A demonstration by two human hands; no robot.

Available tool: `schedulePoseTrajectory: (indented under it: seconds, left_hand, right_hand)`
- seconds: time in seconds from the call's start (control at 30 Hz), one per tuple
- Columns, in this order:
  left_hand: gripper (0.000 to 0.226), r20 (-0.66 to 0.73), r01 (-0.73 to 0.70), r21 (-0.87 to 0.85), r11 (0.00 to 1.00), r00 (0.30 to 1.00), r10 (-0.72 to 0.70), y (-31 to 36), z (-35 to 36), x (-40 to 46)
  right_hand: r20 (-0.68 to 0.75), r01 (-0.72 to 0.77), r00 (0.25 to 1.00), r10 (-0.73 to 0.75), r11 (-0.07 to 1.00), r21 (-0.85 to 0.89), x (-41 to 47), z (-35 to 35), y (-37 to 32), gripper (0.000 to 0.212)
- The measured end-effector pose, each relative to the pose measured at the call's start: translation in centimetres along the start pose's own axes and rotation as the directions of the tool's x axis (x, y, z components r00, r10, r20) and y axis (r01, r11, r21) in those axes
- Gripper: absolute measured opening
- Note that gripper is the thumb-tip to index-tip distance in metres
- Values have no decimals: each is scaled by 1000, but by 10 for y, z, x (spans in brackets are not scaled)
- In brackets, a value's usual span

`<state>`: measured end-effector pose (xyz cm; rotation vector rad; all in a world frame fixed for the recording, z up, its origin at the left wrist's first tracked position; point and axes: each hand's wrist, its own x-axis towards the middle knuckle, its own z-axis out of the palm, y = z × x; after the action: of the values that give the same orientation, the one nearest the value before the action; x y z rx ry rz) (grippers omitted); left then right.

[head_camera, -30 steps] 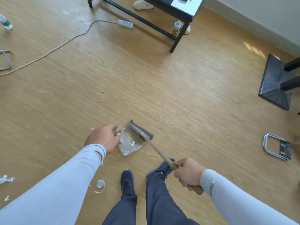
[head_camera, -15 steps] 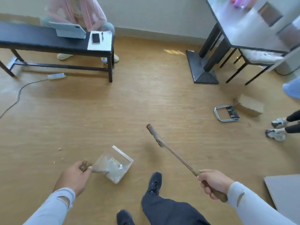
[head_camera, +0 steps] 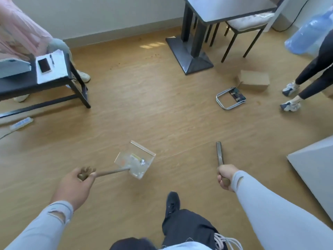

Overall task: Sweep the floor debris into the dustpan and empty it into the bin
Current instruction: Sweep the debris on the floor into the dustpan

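While we stand, left hand [head_camera: 75, 186] grips dustpan [head_camera: 136, 162] handle, debris [head_camera: 137, 160] inside; right hand [head_camera: 225, 178] grips brush [head_camera: 219, 153], both above floor [head_camera: 162, 114].

Black bench [head_camera: 32, 83] holding 1 phone [head_camera: 44, 65], papers [head_camera: 54, 69]; grey pedestal table [head_camera: 232, 8]; chair [head_camera: 245, 26]; cardboard box [head_camera: 253, 80]; folded metal-framed stool [head_camera: 230, 99]; power strip [head_camera: 21, 123]; blue water bottle [head_camera: 308, 36].

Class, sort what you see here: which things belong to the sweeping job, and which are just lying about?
Job: dustpan with debris, held by left hand; brush, held by right hand.

Lying about: cardboard box, folded stool, power strip, phone, water bottle.
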<state>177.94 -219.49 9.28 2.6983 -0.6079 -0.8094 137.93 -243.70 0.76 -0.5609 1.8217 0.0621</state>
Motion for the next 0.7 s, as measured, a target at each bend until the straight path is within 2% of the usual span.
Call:
schedulePoseTrajectory:
  seconds: [0.17, 0.33, 0.47, 0.7]
  left_hand:
    - [27, 13, -52, 69, 996, 999, 51, 45, 1, 36]
    - [25, 34, -135, 70, 988, 991, 133, 76, -13, 84]
    - [22, 76, -195, 30, 980, 978, 193, 96, -31, 129]
    - [18, 126, -308, -4, 951, 944, 306, 132, -65, 198]
  right_hand:
    - [131, -96, 988, 88, 994, 60, 8, 71, -17, 23]
    - [233, -60, 972, 26, 988, 139, -18, 116, -41, 29]
    - [191, -63, 981, 15, 966, 249, -29, 103, -51, 13]
    - [50, -45, 998, 30, 942, 334, -37, 73, -68, 14]
